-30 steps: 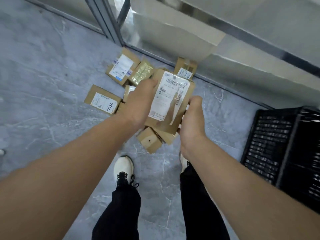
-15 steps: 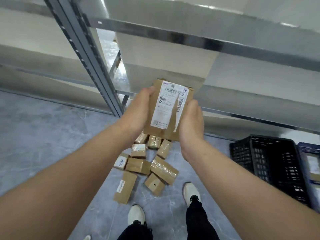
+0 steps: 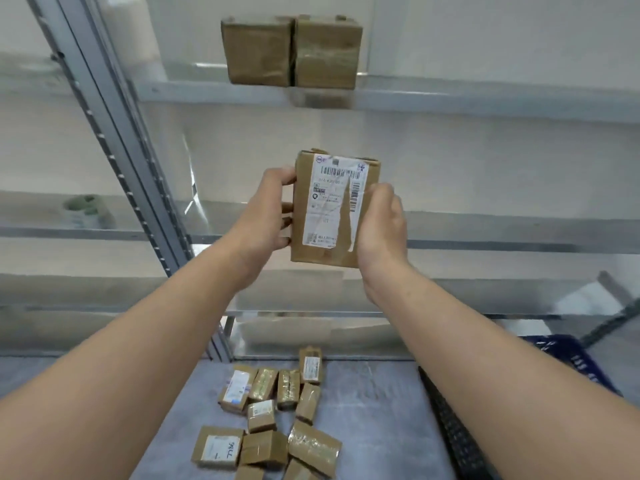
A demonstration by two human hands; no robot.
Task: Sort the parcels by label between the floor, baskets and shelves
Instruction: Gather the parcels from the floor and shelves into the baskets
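**Parcel held up in front of the shelves, label toward the person**

Left hand (image 3: 263, 213) grips the left long edge of the parcel (image 3: 329, 206), fingers curled onto it. Right hand (image 3: 381, 230) clamps the right long edge, thumb lying on the front face beside the label. Both hands are closed round this one box and hold nothing else.

The parcel is in the air, upright, touching no surface. It is about level with the middle shelf (image 3: 502, 237), in front of that shelf's front edge. Likely reason for the pose: the front face is turned to the head so the label can be read before a spot is picked. The two-hand hold keeps it square.

Look: flat brown cardboard box, taller than wide. A white shipping label covers most of the front, with barcodes along the top and down the right side. The print is too blurred to read. A diagonal streak crosses the label, tape or a tear, cannot tell which.

Below, loose parcels (image 3: 277, 410) lie heaped on the floor (image 3: 374, 403), near the foot of the upright post (image 3: 114, 157), probably unsorted stock. Black basket (image 3: 453, 434) sits at the floor's right side, blue basket (image 3: 571, 355) beyond it. Their contents are not visible.

Farthest, two parcels (image 3: 291, 50) stand side by side, touching, at the front edge of the upper shelf (image 3: 467, 98), probably already sorted there.
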